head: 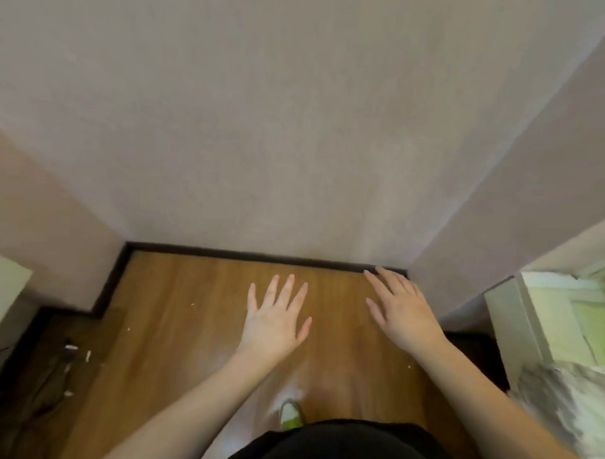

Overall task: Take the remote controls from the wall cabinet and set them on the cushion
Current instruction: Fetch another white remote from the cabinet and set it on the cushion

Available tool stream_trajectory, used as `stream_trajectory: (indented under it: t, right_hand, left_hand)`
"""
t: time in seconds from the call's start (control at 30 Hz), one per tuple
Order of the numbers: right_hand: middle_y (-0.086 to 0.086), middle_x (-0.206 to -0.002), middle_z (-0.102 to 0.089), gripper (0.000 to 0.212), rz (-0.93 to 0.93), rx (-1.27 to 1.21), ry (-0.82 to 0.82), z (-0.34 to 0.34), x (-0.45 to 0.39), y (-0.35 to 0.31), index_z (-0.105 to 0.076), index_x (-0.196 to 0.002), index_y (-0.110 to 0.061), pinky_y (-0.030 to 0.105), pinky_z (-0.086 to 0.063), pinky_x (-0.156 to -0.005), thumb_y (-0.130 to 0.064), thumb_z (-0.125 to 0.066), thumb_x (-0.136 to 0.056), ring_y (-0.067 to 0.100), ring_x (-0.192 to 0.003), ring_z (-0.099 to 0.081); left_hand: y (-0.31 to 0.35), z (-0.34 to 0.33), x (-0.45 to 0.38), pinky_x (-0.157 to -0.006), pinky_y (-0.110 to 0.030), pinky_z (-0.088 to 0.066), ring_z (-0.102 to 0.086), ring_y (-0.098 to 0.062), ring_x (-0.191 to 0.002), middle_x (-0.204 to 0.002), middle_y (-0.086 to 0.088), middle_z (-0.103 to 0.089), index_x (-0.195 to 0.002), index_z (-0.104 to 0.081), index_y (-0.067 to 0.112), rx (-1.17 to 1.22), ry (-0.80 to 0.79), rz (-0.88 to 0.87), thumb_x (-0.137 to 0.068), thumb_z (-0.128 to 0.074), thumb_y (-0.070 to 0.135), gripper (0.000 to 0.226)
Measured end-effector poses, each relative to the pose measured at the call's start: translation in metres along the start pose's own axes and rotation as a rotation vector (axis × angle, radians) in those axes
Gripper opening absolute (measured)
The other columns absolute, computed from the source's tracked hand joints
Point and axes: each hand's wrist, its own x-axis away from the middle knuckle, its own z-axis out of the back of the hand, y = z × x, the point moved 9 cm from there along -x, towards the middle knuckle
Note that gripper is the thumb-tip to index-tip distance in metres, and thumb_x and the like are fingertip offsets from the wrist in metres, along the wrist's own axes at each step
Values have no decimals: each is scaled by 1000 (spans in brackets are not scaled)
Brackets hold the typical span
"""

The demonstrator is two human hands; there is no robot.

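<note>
Both of my hands are stretched out in front of me over a wooden floor, palms down. My left hand (pixel 275 319) has its fingers spread and holds nothing. My right hand (pixel 403 310) is also flat and empty, its fingertips near the dark skirting board. No remote control, wall cabinet or cushion can be seen in the head view.
A plain pinkish wall (pixel 263 125) fills the view ahead, with a jutting wall corner (pixel 500 219) at right. Pale furniture (pixel 538 323) stands at right with a grey patterned cloth (pixel 569 410) below it. A white cabinet edge (pixel 0 287) and cables (pixel 67 355) sit at left. My shoe (pixel 291 416) shows below.
</note>
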Motion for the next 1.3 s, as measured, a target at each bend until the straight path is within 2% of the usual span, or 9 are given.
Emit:
stream_trajectory:
  t: [0.13, 0.27, 0.4, 0.53, 0.63, 0.73, 1.03, 1.13, 1.3]
  right_hand:
    - [3, -151, -38, 64, 114, 63, 8, 1, -27, -69, -30, -149, -25, 40, -27, -113, -55, -16, -94, 23, -139, -34]
    - [8, -144, -48, 61, 186, 110, 60, 10, -50, -121, -41, -143, -19, 43, -36, -108, -51, -29, -94, 28, -130, -47]
    - [10, -144, -47, 62, 368, 118, 41, 1, -69, -171, -42, -143, -17, 43, -37, -106, -52, -29, -94, 28, -131, -46]
    - [11, -146, -45, 64, 598, 91, -13, -6, -84, -214, -43, -143, -19, 45, -35, -108, -53, -27, -91, 28, -134, -43]
    - [10, -148, -42, 62, 845, 93, -28, -6, -89, -242, -42, -143, -20, 46, -31, -112, -52, -32, -91, 28, -137, -39]
    - [9, -148, -42, 59, 959, 66, -3, 2, -98, -265, -42, -143, -21, 45, -29, -113, -49, -37, -92, 27, -137, -37]
    - [7, -146, -45, 56, 1165, 47, -7, 2, -77, -363, -42, -143, -21, 42, -26, -112, -47, -44, -93, 25, -136, -40]
    - [6, -147, -43, 56, 1241, 46, 12, 1, -58, -409, -42, -143, -21, 42, -23, -113, -46, -46, -93, 24, -138, -37]
    - [5, -151, -39, 54, 1315, 38, 47, 4, -22, -496, -39, -144, -23, 40, -19, -115, -46, -42, -96, 23, -141, -32]
  left_hand:
    - [-72, 8, 28, -117, -58, -8, -11, -27, -149, -161, -3, -16, -153, -14, 28, 45, 48, 247, -96, -22, 56, 64]
    - [-119, 6, 58, -115, -59, -11, -17, -28, -147, -159, -4, -24, -152, -23, 28, 101, 75, 435, -95, -26, 57, 64]
    - [-145, 6, 81, -112, -59, -20, -28, -30, -144, -155, -5, -35, -148, -34, 28, 125, 111, 594, -93, -25, 58, 64]
    - [-157, 1, 96, -116, -54, -13, -14, -25, -148, -160, 0, -20, -152, -19, 33, 139, 63, 693, -94, -26, 61, 65]
    - [-168, 8, 111, -116, -52, -14, -14, -23, -148, -160, 1, -21, -151, -19, 34, 126, 72, 861, -93, -25, 63, 65]
    - [-177, 17, 125, -117, -51, -15, -15, -23, -148, -161, 1, -20, -151, -19, 34, 125, 81, 999, -92, -24, 65, 66]
    - [-206, 40, 197, -118, -51, -12, -7, -22, -149, -161, 1, -15, -151, -19, 36, 121, 190, 1227, -92, -24, 66, 67]
    - [-221, 40, 236, -118, -50, -13, -9, -22, -149, -161, 0, -17, -150, -27, 33, 99, 244, 1270, -92, -27, 65, 66]
    - [-255, 36, 308, -119, -51, -13, -6, -22, -149, -162, 0, -14, -151, -22, 33, 102, 244, 1314, -93, -25, 64, 66]
